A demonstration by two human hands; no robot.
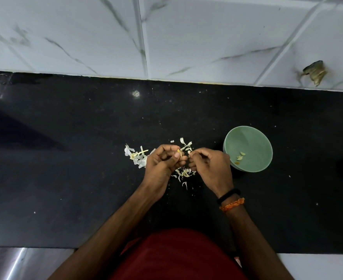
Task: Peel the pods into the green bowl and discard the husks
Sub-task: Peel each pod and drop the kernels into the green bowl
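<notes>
— What's the surface?
— A black speckled counter (65,178), with a bright glint of light near its back edge.
— And behind it?
— A wall of white marble-look tiles (186,37) veined in grey, with a ragged broken hole (315,73) at the right.
— Anything nearer?
— A red garment (176,257) at the bottom edge
</notes>
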